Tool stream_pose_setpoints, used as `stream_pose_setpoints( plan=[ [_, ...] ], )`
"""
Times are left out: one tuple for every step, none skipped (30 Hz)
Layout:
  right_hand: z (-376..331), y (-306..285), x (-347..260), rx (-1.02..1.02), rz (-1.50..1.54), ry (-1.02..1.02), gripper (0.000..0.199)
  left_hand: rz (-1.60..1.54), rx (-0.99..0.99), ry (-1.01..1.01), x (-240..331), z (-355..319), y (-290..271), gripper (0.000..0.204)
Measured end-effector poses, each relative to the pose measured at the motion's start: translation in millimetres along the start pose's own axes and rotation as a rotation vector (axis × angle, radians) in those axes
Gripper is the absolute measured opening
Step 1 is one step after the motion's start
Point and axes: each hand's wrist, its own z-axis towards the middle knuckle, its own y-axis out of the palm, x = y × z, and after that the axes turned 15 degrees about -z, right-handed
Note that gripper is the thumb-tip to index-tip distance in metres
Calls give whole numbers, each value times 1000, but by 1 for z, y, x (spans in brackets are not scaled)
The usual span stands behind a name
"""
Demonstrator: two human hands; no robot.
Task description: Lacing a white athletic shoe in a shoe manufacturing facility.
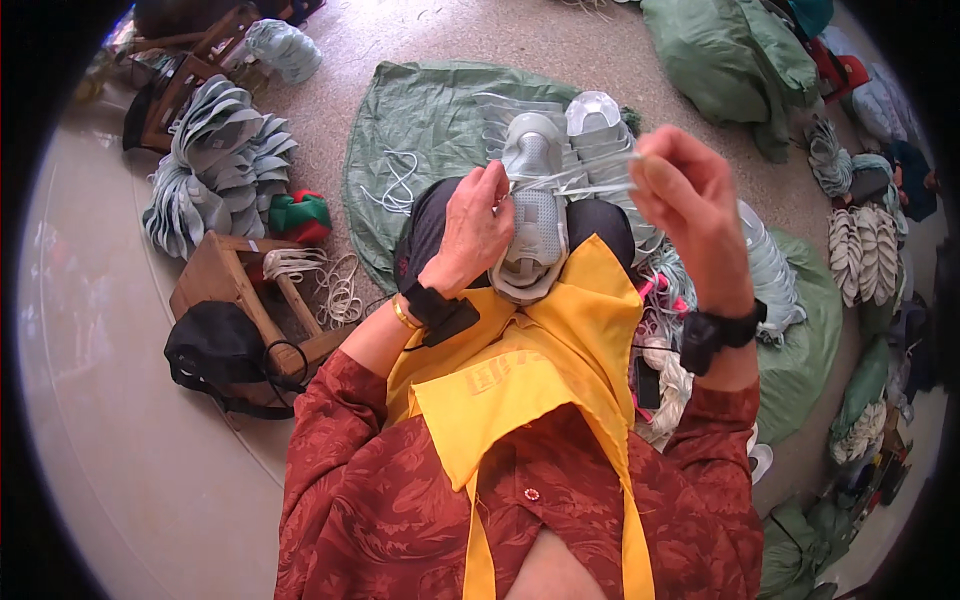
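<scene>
A light grey shoe upper (532, 235) with a perforated tongue rests on my lap between my knees. My left hand (470, 225) is closed at its left edge, the fingertips pinching beside the eyelets; exactly what lies under them is partly hidden. A white shoelace (598, 187) runs in taut strands from the upper to my right hand (690, 205). That hand is raised to the right of the upper, thumb and fingers pinched on the lace. Just beyond the upper, more grey shoe uppers (592, 118) lie stacked on a green cloth (430, 110).
A loose white lace (393, 182) lies on the cloth. To the left are fanned shoe uppers (215, 160), a wooden stool (240, 275) with laces and a black bag (220, 350). Green sacks (710, 60) and bundled laces (862, 255) lie to the right.
</scene>
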Motion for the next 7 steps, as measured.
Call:
stream_pose_setpoints(
  plan=[
    [7, 1, 8, 12, 36, 3, 11, -23, -13, -9, 3, 1, 1, 11],
    [11, 1, 12, 23, 73, 6, 11, -45, -26, -19, 7, 3, 2, 11],
    [12, 2, 12, -15, 57, -4, 10, -58, -34, -26, 9, 4, 0, 10],
    [13, 5, 10, -38, 40, -19, 10, -71, -43, -33, 12, 6, -2, 10],
    [15, 9, 8, -60, 22, -34, 10, -84, -54, -41, 15, 7, -4, 10],
    [17, 11, 6, -78, -1, -50, 10, -127, -33, -70, 18, 10, -5, 9],
    [18, 10, 7, -123, -37, -67, 12, -170, -12, -100, 21, 12, -7, 8]
  ],
)
